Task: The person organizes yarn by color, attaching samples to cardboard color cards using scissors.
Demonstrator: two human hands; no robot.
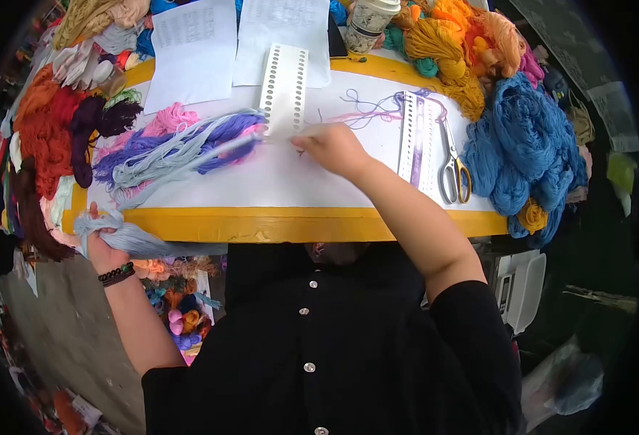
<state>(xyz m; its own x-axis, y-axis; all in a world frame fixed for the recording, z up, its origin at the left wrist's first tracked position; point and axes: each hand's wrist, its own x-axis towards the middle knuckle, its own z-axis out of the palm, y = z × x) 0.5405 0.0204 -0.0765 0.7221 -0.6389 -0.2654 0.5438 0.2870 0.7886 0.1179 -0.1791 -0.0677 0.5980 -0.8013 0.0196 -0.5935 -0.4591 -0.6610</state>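
My left hand (103, 238) is wrapped round a pale grey-blue skein of yarn (137, 240) at the table's front left edge. Above the middle of the table, my right hand (332, 150) pinches the end of a pale blue strand (221, 151), smeared by motion, which stretches leftward over the loose yarn. Purple, pink and pale blue yarn (161, 157) lies in a bundle between my hands. Just beyond my right fingertips is a white card with punched holes (284, 83). A second punched card (419, 141), with purple and pink threads, lies to the right.
Scissors (451, 163) lie by the second card, next to a blue yarn heap (529, 138). Orange and yellow yarn (453, 43) fills the back right, near a patterned cup (367, 25). Printed sheets (194, 54) lie at the back; red and dark skeins (47, 134) hang left.
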